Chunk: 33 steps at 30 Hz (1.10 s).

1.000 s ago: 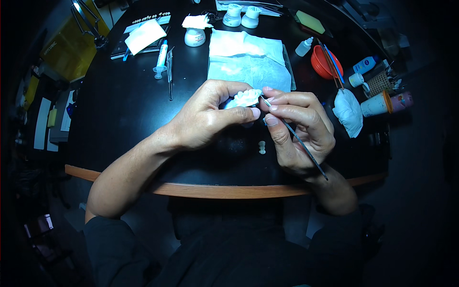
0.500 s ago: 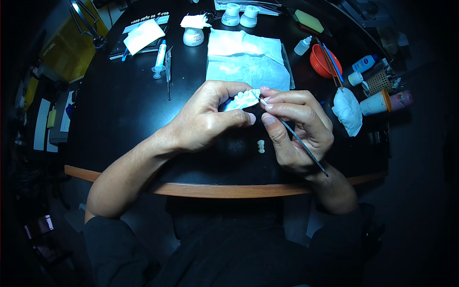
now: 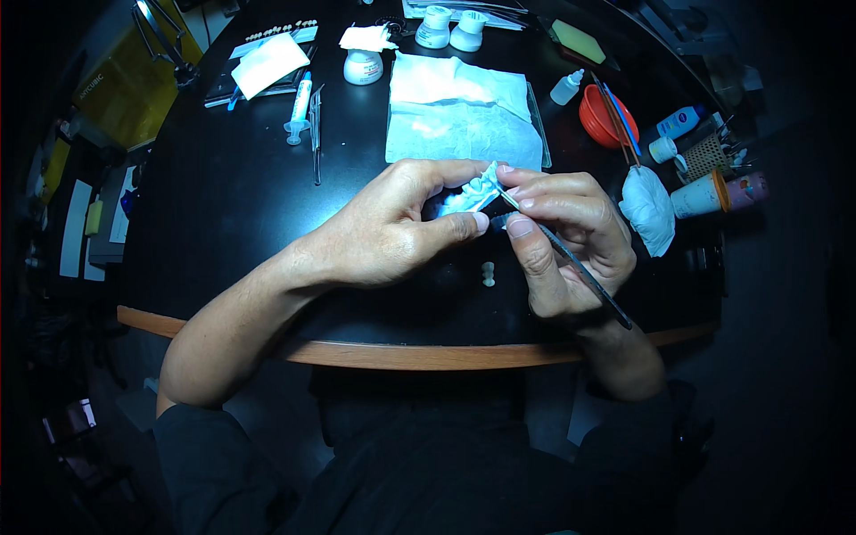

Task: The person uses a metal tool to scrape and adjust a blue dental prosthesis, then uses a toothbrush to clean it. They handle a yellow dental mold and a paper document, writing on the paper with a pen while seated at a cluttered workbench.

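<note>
Between its thumb and fingers my left hand (image 3: pixel 397 214) grips a white dental model (image 3: pixel 473 193) with a row of teeth, held tilted above the black table. My right hand (image 3: pixel 571 236) pinches a thin dark-handled tool (image 3: pixel 584 276) like a pen; its handle slants down to the right. The tool's tip is at the right end of the model, and its exact shape is too small to make out. Below the hands a small tooth-coloured dental bridge (image 3: pixel 488 274) lies on the tabletop.
Behind the hands lies a paper-covered pad (image 3: pixel 459 107). At the left are a syringe (image 3: pixel 299 111) and tweezers (image 3: pixel 316 138). White jars (image 3: pixel 363 67) stand at the back. On the right are a red bowl (image 3: pixel 606 116), crumpled tissue (image 3: pixel 648 209) and a cup (image 3: pixel 700 194).
My left hand has turned the dental model, so its right end tips more upward. Both hands have shifted slightly right, and the tool has moved along with the right hand.
</note>
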{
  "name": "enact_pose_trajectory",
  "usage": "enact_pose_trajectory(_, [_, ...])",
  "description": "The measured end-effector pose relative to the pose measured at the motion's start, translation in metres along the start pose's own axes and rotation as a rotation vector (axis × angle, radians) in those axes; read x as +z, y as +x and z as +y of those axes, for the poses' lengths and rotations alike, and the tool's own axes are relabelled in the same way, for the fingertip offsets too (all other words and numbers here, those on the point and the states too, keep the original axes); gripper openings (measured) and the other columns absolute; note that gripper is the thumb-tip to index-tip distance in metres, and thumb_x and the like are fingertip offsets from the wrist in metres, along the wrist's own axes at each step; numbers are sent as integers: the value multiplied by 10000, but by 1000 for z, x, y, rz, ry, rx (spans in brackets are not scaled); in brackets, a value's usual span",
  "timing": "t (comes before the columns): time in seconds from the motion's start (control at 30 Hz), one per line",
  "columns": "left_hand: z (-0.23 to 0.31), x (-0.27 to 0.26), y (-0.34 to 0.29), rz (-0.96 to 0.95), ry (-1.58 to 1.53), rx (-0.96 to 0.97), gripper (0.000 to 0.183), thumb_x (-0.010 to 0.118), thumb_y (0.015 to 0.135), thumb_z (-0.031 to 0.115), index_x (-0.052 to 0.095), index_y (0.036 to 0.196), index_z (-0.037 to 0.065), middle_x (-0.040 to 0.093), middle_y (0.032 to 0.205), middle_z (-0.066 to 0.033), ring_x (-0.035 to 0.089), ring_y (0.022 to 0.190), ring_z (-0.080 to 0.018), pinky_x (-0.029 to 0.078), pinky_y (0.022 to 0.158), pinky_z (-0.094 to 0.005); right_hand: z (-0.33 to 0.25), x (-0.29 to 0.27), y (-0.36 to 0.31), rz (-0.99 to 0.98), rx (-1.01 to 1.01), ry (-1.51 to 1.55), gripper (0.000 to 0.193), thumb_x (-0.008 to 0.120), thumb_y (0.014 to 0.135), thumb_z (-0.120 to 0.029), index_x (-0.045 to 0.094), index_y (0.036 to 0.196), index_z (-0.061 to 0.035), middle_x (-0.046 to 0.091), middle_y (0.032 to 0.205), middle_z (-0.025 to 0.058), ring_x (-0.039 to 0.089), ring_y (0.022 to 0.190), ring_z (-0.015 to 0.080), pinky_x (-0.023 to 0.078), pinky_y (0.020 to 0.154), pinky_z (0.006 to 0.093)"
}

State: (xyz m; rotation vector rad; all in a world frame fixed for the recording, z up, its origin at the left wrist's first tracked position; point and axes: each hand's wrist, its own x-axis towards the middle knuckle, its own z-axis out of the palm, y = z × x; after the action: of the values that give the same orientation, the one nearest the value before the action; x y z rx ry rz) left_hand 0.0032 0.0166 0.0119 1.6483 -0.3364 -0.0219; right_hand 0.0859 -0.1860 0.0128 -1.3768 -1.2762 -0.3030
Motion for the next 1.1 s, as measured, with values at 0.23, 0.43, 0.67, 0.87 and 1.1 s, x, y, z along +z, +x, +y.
enact_pose_trajectory(0.23, [11,-1,-1,-51,-136,-99,368,710,982,245,686,1235,-21,681,877,-34,612,707,-77,476,605,-233,0,-5,1,-19,21,66,114,728,865,23,659,955,29,718,929,180,759,977,293,618,881,382])
enact_pose_trajectory(0.43, [14,-2,-2,-62,-174,-128,380,707,972,252,697,1237,-20,670,811,-17,586,625,-71,454,554,-222,4,-4,1,-33,-50,52,135,747,845,43,655,941,22,721,893,172,770,925,292,635,832,372])
enact_pose_trajectory(0.67, [13,-3,-1,-83,-153,-150,412,709,948,258,708,1247,-26,675,803,-17,553,594,-65,418,529,-225,6,-2,1,-5,-82,69,158,769,820,61,643,906,22,725,877,189,780,873,293,664,800,385])
enact_pose_trajectory(0.87, [12,-3,-2,-92,-147,-147,406,704,950,248,706,1253,-22,676,815,-22,540,599,-64,410,532,-230,5,-3,1,-22,-101,28,161,772,814,66,650,913,31,724,872,189,779,874,301,667,783,383])
enact_pose_trajectory(1.1, [9,-5,-2,-83,-116,-140,415,703,947,224,695,1279,-25,685,843,-26,539,625,-60,414,548,-233,5,-1,1,-35,-116,-20,160,780,806,65,665,912,35,730,863,184,781,865,297,667,784,376])
